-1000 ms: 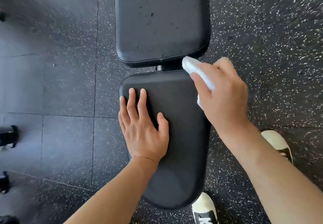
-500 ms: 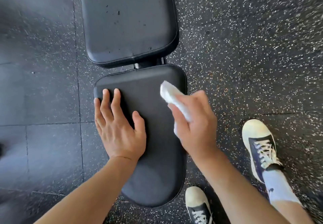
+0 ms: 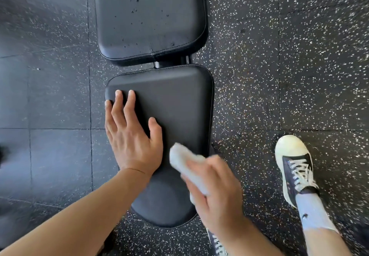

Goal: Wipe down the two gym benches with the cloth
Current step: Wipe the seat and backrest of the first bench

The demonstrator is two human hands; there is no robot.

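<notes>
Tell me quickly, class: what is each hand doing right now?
Left hand: open, fingers spread flat, resting on the seat pad.
Right hand: closed round the white cloth, holding it against the seat pad.

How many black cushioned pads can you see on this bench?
2. The back pad, dotted with droplets, lies farther off at the top; the seat pad lies nearer, under the left hand and the cloth. A second bench is out of view.

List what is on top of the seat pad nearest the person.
On the seat pad, the left hand rests flat and the right hand grips a white cloth over the pad's right side. The pad surface beneath hands and cloth is covered.
</notes>
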